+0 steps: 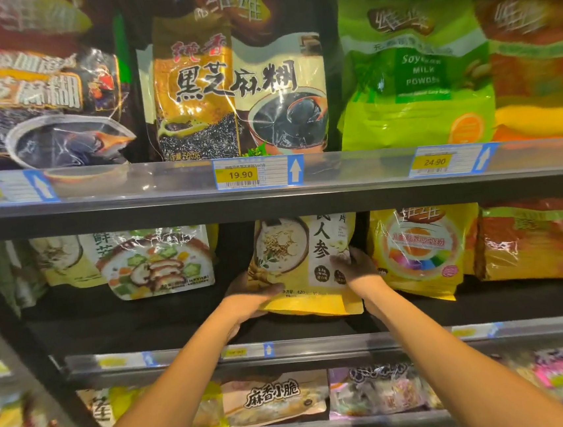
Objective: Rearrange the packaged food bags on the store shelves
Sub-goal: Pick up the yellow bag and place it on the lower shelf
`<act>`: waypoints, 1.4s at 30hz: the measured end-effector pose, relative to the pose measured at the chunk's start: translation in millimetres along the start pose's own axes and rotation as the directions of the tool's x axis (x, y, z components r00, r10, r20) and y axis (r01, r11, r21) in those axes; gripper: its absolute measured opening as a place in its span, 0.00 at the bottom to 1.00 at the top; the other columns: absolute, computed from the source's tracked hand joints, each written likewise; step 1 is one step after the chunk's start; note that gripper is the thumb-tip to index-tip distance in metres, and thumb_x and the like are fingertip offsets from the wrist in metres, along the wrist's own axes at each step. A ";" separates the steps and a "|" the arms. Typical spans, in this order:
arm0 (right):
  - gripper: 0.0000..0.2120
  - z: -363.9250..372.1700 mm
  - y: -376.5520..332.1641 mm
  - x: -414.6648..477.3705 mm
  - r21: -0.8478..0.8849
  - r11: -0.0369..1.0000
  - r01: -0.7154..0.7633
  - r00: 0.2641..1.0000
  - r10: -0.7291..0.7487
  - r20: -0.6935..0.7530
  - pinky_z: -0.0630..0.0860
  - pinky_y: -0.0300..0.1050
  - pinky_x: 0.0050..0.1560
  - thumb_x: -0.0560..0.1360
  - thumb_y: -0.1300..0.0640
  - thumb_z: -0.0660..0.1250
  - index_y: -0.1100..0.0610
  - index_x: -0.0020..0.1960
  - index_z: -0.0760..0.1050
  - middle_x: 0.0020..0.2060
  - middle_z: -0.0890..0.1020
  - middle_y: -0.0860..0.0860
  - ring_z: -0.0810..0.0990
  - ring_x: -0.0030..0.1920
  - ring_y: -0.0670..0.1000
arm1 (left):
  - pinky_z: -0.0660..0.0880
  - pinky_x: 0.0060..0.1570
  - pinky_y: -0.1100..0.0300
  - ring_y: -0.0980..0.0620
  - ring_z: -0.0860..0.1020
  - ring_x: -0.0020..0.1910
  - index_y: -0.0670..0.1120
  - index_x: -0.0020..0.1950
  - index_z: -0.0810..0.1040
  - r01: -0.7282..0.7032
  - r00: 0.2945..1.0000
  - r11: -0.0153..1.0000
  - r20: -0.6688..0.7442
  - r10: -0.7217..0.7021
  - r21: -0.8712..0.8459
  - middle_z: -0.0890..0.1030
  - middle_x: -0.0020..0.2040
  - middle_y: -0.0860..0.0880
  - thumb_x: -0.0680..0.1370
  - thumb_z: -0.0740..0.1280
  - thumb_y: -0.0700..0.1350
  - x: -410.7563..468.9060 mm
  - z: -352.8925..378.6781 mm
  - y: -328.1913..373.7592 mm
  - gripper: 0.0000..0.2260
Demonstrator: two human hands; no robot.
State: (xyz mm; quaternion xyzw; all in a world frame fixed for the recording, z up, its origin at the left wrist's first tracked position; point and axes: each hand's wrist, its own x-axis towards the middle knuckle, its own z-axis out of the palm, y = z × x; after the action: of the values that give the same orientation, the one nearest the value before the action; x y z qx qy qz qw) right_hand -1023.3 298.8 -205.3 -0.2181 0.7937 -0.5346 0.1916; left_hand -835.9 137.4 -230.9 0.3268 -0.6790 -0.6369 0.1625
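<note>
A yellow cereal bag (298, 256) with a bowl picture stands on the middle shelf (181, 326), its top hidden behind the shelf above. My left hand (250, 293) grips its lower left corner, thumb across the front. My right hand (356, 268) holds its right edge, fingers lying on the front. Left of it stands a white bag with vegetable pictures (155, 261). Right of it stands a yellow bag with a rainbow circle (421, 251).
The upper shelf (339, 187) holds black sesame paste bags (234, 90) and a green soy milk powder bag (411, 73) above price tags. An orange bag (530, 241) stands far right on the middle shelf. Snack bags (277, 399) fill the lower shelf. A dark upright post (29, 358) slants at left.
</note>
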 end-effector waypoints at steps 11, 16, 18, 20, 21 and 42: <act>0.21 -37.1 -2.4 -79.4 0.171 0.985 0.026 0.999 -0.021 -0.031 0.74 0.43 0.48 0.81 0.57 0.68 0.63 0.71 0.69 0.63 0.79 0.55 0.78 0.52 0.51 | 0.85 0.49 0.53 0.48 0.87 0.51 0.49 0.54 0.83 -0.069 0.998 0.997 -0.013 0.068 -0.036 0.88 0.51 0.46 0.76 0.78 0.45 -89.0 19.2 13.1 0.09; 0.11 -56.2 14.6 -121.4 0.192 0.975 0.111 0.992 -0.119 0.031 0.74 0.31 0.32 0.82 0.58 0.67 0.59 0.63 0.76 0.55 0.84 0.51 0.81 0.46 0.42 | 0.84 0.55 0.47 0.47 0.86 0.54 0.52 0.54 0.82 -0.071 0.997 0.995 0.008 0.072 -0.075 0.87 0.56 0.46 0.77 0.77 0.46 -142.5 37.3 5.7 0.08; 0.11 -63.6 24.4 -140.2 0.207 0.972 0.109 0.991 -0.123 0.057 0.76 0.36 0.38 0.82 0.56 0.68 0.56 0.64 0.76 0.56 0.84 0.50 0.83 0.49 0.44 | 0.82 0.59 0.43 0.45 0.85 0.56 0.52 0.53 0.83 -0.081 0.997 0.996 -0.001 0.081 -0.046 0.88 0.55 0.47 0.74 0.80 0.48 -162.1 45.1 -1.2 0.11; 0.12 -70.7 35.7 -159.3 0.242 0.967 0.084 0.991 -0.106 0.077 0.78 0.41 0.42 0.82 0.56 0.69 0.55 0.64 0.75 0.57 0.84 0.51 0.84 0.52 0.48 | 0.81 0.61 0.39 0.45 0.86 0.56 0.52 0.53 0.85 -0.087 0.996 0.996 -0.001 0.087 -0.028 0.89 0.53 0.49 0.69 0.82 0.52 -185.8 52.5 -10.1 0.15; 0.12 -74.6 41.3 -170.0 0.255 0.964 0.077 0.991 -0.101 0.083 0.79 0.42 0.43 0.81 0.56 0.69 0.55 0.64 0.75 0.57 0.84 0.51 0.84 0.52 0.49 | 0.81 0.61 0.39 0.45 0.86 0.56 0.52 0.54 0.85 -0.081 0.997 0.996 0.004 0.081 -0.033 0.89 0.53 0.50 0.68 0.82 0.53 -199.5 56.9 -13.6 0.17; 0.15 -83.1 132.2 -384.2 0.387 0.918 -0.084 0.921 -0.077 0.382 0.83 0.57 0.57 0.80 0.49 0.69 0.52 0.64 0.80 0.55 0.88 0.50 0.87 0.55 0.52 | 0.73 0.71 0.43 0.50 0.70 0.70 0.64 0.68 0.68 0.027 0.984 0.994 -0.169 -0.046 -0.110 0.72 0.69 0.58 0.70 0.81 0.58 -439.8 87.8 -144.2 0.32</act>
State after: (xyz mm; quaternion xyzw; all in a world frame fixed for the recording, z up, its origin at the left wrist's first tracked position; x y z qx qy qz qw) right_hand -767.2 618.1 -271.8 -0.2753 0.6154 -0.6292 0.3868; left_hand -535.0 493.9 -296.9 0.3837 -0.6212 -0.6448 0.2260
